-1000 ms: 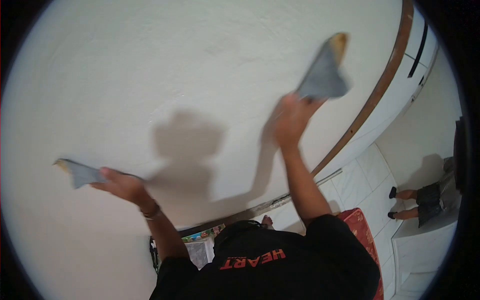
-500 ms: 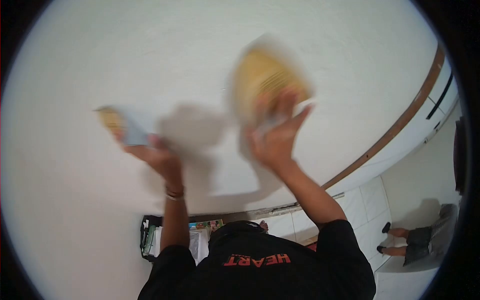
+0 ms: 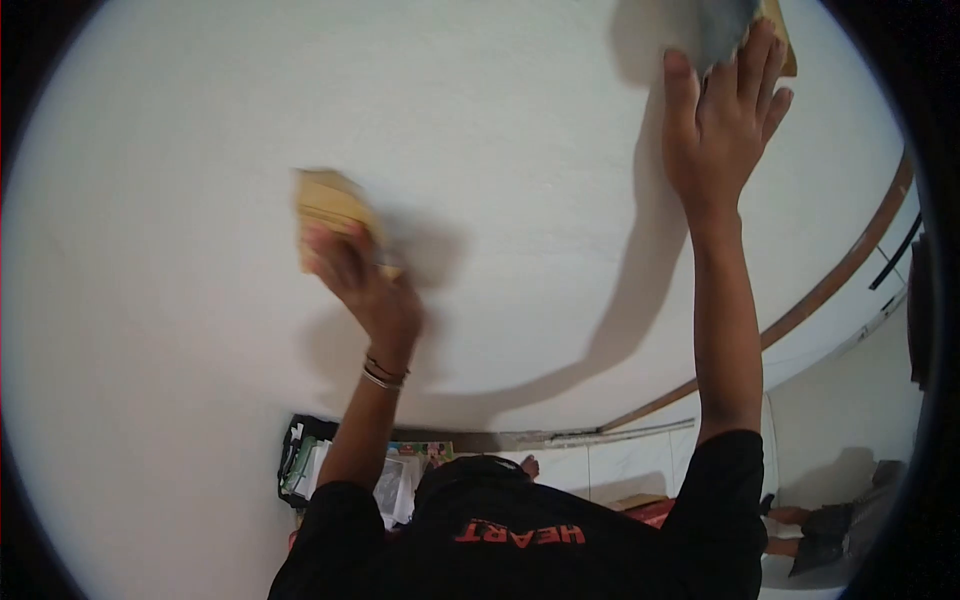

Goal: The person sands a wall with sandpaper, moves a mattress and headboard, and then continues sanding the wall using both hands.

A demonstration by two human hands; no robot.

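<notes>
A sheet of sandpaper (image 3: pixel 335 200), yellow-backed with printed lines, is in my left hand (image 3: pixel 378 300), its fingers bent over the lower part and slightly blurred. It lies close against the white wall (image 3: pixel 520 160). Up at the top right, my right hand (image 3: pixel 722 150) reaches along the wall with its fingers laid over a second piece of sandpaper (image 3: pixel 725 35). That piece shows a grey face and a yellow edge, and the frame cuts off its upper part. Both hands cast shadows on the wall.
A brown strip (image 3: pixel 835 285) runs along the wall's right side. Below stands a black bag (image 3: pixel 293 470) beside papers (image 3: pixel 398 485) and a colourful printed item (image 3: pixel 435 449). Pale floor tiles (image 3: pixel 570 455) lie under me. Another person's legs (image 3: pixel 790 530) show at lower right.
My right hand has swept up and to the right with its sandpaper, whose grey face now shows. My left hand has shifted right and slightly up, turning its sheet's yellow back into view.
</notes>
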